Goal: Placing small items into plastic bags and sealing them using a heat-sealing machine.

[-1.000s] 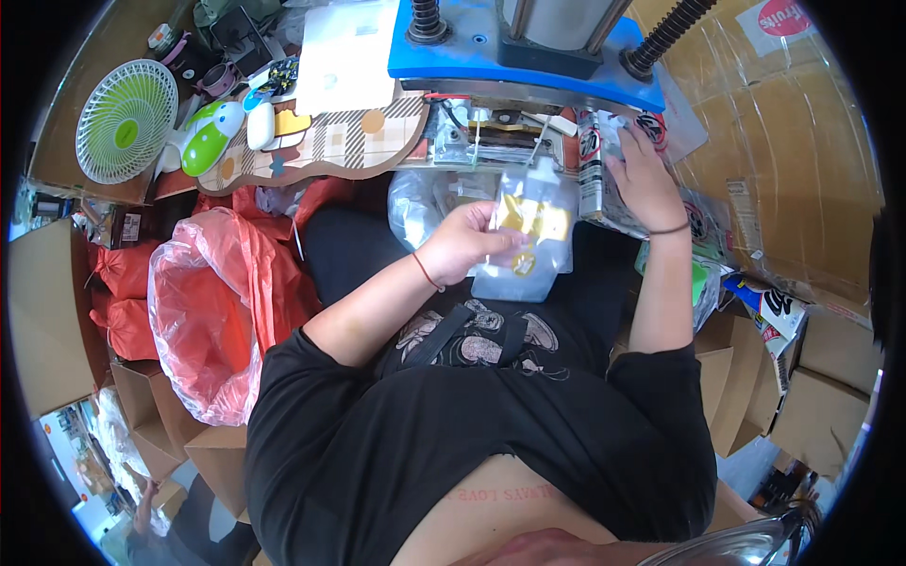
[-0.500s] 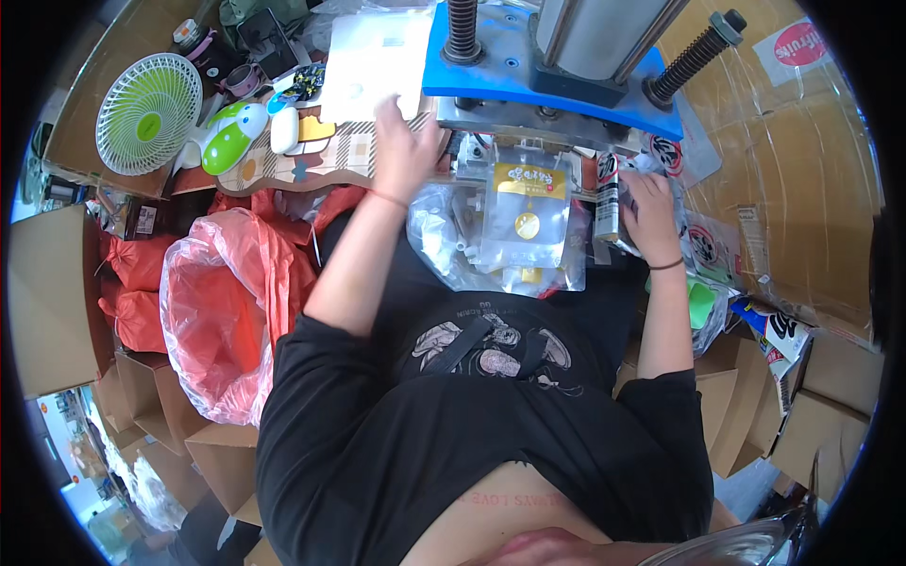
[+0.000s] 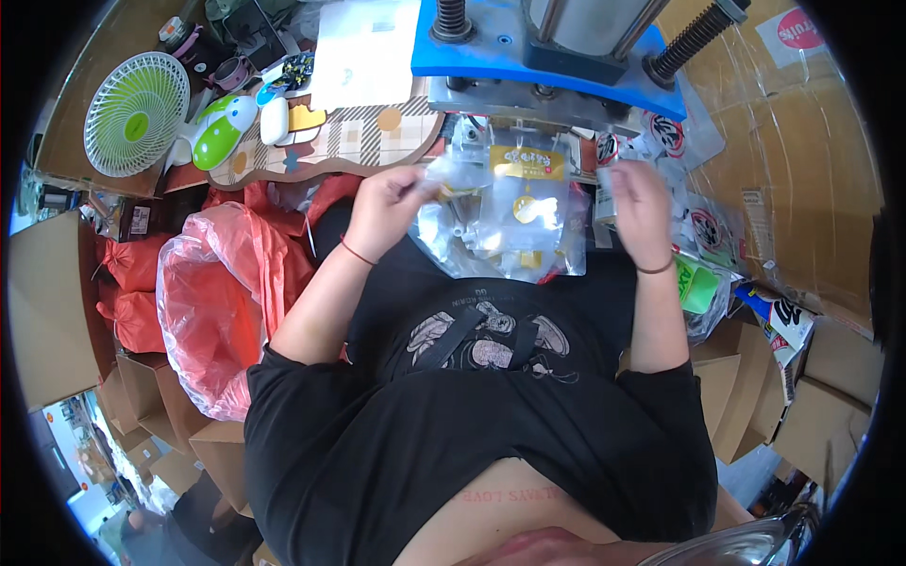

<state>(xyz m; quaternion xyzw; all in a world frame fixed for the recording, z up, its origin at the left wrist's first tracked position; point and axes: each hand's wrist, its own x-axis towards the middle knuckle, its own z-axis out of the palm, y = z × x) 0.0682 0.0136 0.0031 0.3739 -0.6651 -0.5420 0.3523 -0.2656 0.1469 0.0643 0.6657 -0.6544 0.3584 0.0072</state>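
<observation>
"Two hands reach in near the middle of the frame; what is each doing?"

"The left hand (image 3: 382,209) has thumb and fingers pinched on what looks like a crumpled, clear film piece (image 3: 451,174). The right hand (image 3: 645,215), right of centre, has its fingers bent together beside a pale blur; I cannot tell whether it pinches anything."

"And the printed pouch (image 3: 528,184)?"

"Centre of the frame, just below the press (image 3: 477,61), over a loose heap of clear bags (image 3: 445,243). Neither hand seems to grip it."

"What might go wrong?"

"I'd say a careless sweep by the left hand could drag the pouch askew or down toward the dark lap (image 3: 601,304), since slick film tends to cling to film. Fingers straying under the press could be nipped, should it come down."

"Materials?"

"The pouch is glossy and see-through, roughly rectangular, with a gold band and a round gold mark. The heap looks softer, wrinkled, full of highlights. The press is hard by contrast: a flat blue slab, bare metal beneath, a coil spring (image 3: 691,44) at its right. At left gapes a creased red bag (image 3: 283,259); above it, a checked mat (image 3: 373,141) has a wavy edge."
</observation>
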